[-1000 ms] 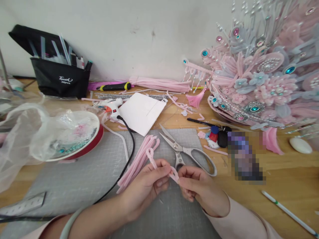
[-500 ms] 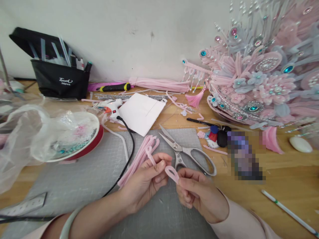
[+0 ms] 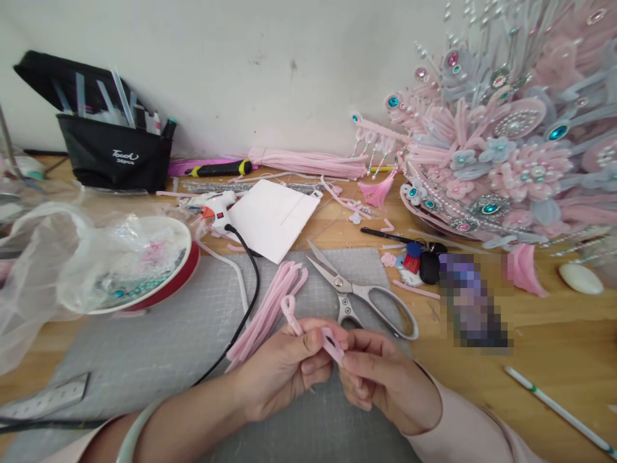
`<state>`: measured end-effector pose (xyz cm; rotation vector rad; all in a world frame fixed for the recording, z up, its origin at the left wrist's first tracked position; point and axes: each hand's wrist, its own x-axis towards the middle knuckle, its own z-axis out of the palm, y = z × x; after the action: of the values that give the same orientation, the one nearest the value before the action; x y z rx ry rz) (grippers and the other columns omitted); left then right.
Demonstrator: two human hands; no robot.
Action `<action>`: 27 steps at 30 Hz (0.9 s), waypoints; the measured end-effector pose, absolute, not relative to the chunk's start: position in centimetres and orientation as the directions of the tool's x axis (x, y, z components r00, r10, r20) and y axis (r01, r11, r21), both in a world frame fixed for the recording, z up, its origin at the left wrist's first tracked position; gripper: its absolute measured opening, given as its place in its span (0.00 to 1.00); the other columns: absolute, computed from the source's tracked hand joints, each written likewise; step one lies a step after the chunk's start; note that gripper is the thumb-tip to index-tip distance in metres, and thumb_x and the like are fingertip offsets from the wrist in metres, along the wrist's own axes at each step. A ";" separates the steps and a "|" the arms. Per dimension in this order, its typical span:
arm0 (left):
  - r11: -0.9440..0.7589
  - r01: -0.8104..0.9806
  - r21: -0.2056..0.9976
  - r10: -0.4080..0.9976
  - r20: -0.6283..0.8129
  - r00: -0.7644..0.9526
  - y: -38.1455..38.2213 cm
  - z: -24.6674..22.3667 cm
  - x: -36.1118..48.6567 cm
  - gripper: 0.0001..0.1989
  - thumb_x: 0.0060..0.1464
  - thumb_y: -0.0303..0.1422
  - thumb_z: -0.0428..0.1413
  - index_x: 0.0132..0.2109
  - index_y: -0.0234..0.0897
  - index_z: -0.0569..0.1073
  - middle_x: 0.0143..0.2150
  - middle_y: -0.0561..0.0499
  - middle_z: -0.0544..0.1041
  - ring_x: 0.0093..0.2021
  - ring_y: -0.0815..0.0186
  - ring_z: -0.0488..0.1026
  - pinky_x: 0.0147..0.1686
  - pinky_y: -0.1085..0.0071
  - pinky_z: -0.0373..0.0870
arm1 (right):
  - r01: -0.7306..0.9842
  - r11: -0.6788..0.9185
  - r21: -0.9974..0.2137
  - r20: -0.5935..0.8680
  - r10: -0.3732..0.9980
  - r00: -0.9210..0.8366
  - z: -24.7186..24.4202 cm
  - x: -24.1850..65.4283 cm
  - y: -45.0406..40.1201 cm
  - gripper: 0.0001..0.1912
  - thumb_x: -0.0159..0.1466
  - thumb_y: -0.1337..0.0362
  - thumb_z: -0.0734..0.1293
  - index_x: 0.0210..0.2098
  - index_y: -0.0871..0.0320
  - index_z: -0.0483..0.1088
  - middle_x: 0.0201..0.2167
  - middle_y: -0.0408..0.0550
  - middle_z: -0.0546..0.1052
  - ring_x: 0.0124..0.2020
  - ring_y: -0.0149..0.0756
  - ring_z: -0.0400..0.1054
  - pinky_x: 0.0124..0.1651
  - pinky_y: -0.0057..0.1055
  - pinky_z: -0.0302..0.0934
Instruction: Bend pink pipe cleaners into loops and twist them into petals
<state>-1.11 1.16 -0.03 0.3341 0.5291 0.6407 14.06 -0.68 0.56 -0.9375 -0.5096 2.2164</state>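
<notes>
Over the grey gridded cutting mat, my left hand and right hand pinch a fuzzy pink looped stem between them; back left on the wooden counter, a black fabric pouch reads "Touch 36pcs".

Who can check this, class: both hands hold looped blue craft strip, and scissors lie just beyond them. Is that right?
Not quite: the looped craft strip held by the left hand and right hand is pink, not blue, as the head view shows. The scissors do lie just beyond them.
</notes>
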 end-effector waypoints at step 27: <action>0.743 -0.516 0.426 0.667 -0.412 0.621 1.0 0.1 -0.9 0.10 0.41 0.35 0.62 0.24 0.31 0.75 0.19 0.58 0.57 0.19 0.77 0.47 0.22 0.80 0.54 | -0.373 -0.701 -0.608 -0.509 0.704 -0.495 0.4 13.9 -0.9 0.16 0.48 0.58 0.72 0.22 0.63 0.64 0.10 0.35 0.62 0.10 0.18 0.51 0.14 0.20 0.44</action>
<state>-0.87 0.99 0.10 0.2784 0.5842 0.6904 13.90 -0.94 0.43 -1.0146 -0.5635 2.1997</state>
